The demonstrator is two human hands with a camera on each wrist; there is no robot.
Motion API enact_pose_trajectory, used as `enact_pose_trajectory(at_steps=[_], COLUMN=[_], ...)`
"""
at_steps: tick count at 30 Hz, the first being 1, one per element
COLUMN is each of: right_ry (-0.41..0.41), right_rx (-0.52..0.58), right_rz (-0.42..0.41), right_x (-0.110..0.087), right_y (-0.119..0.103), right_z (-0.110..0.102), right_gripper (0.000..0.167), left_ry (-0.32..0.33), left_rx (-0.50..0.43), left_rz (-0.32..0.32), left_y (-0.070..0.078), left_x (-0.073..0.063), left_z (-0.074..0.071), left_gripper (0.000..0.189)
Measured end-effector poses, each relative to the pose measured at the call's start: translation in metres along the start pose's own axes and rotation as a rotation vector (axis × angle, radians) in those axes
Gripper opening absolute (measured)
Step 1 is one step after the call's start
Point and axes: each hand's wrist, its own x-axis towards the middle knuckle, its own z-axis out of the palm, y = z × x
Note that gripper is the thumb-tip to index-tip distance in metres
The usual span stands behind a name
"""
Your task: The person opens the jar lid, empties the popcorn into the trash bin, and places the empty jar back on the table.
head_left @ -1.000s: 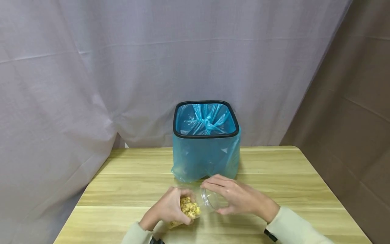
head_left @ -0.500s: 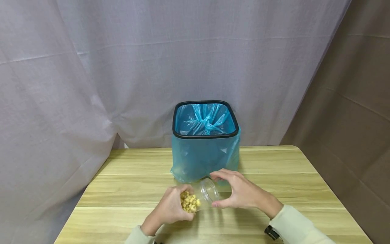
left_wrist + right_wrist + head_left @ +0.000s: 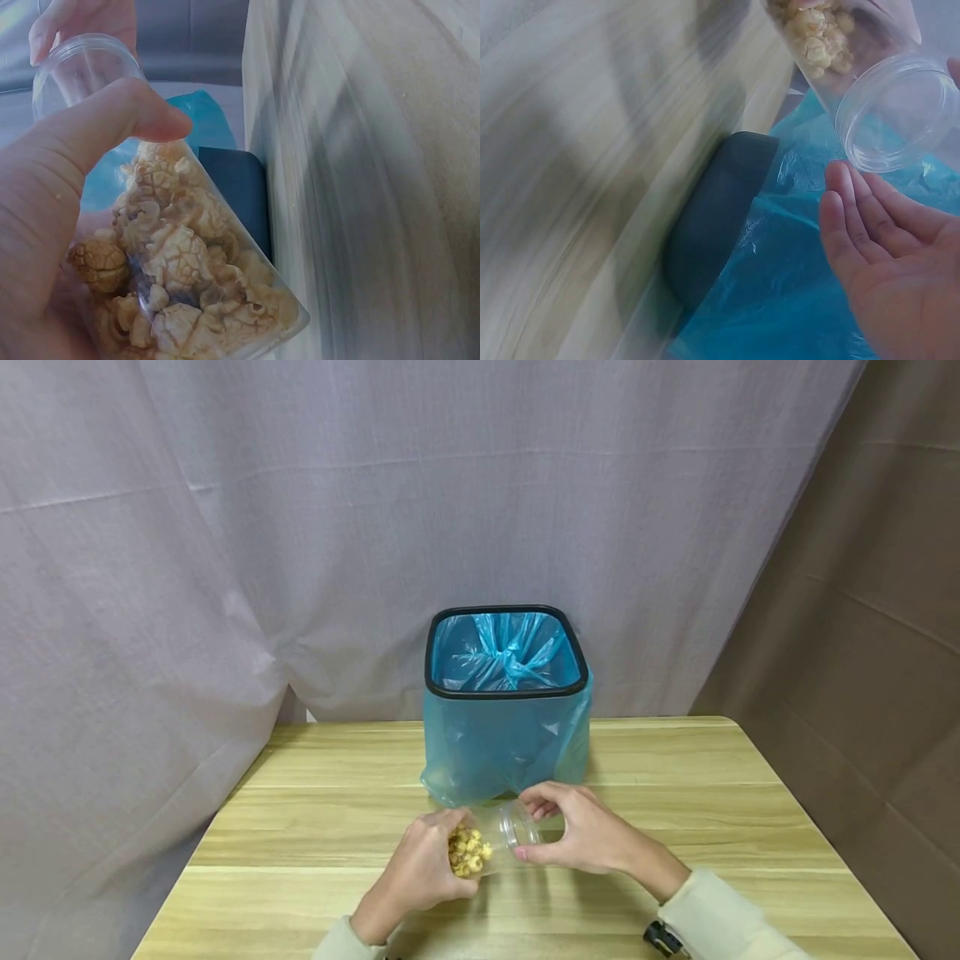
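A clear plastic jar of popcorn (image 3: 470,850) lies tilted on its side above the table, its clear, round lid end (image 3: 517,825) toward the right. My left hand (image 3: 422,868) grips the jar round its body, with the thumb across the side in the left wrist view. Popcorn (image 3: 176,259) fills the end nearest that hand. Around the lid end stands my right hand (image 3: 581,831), thumb and fingers spread. In the right wrist view its fingers (image 3: 889,225) are fairly straight just beneath the rim (image 3: 851,120); whether they touch it is hard to tell.
Just behind the hands stands a square bin (image 3: 506,743) with a black rim (image 3: 507,695) and a blue bag lining it. A wooden table (image 3: 330,827) carries it. Grey curtain (image 3: 360,527) hangs behind, and a brown one (image 3: 855,635) at the right.
My right hand has loosened from round the lid end, drawn back to the right and spread, then come back near it. The left hand keeps hold of the jar, which has turned slightly.
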Motion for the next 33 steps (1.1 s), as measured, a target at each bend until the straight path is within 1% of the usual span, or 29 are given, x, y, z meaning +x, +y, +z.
enact_pose_trajectory(at_steps=[5, 10, 20, 25, 27, 28, 30, 33], right_ry=[-0.012, -0.013, -0.013, 0.001, 0.001, -0.001, -0.010, -0.017], right_rx=[-0.006, -0.031, -0.118, -0.211, -0.255, -0.271, -0.286, -0.260], right_rz=[-0.014, -0.073, -0.241, -0.355, -0.387, -0.397, -0.392, -0.348], right_x=[0.0000, -0.0007, -0.0013, -0.0041, -0.0051, -0.0053, -0.0059, -0.0069], right_y=[-0.0005, -0.0012, -0.0037, -0.0034, -0.0032, -0.0031, -0.0031, -0.0032], right_z=[0.0006, -0.0008, -0.0053, -0.0064, -0.0069, -0.0071, -0.0074, -0.0075], right_gripper=[0.065, 0.066, 0.075, 0.083, 0.087, 0.089, 0.092, 0.092], left_ry=[-0.011, -0.020, -0.031, -0.037, -0.044, -0.047, -0.051, -0.055], left_rx=[0.001, -0.020, -0.067, -0.106, -0.122, -0.129, -0.135, -0.137], left_rz=[0.002, -0.002, -0.008, -0.004, -0.004, -0.005, -0.006, -0.008], left_y=[0.0004, 0.0003, -0.0007, -0.0011, -0.0011, -0.0011, -0.0012, -0.0014], left_x=[-0.0004, -0.0005, -0.0016, -0.0018, -0.0020, -0.0020, -0.0021, -0.0021], left_z=[0.0002, -0.0003, -0.0010, -0.0014, -0.0013, -0.0012, -0.0011, -0.0012], left_gripper=[0.076, 0.074, 0.078, 0.071, 0.068, 0.067, 0.066, 0.065])
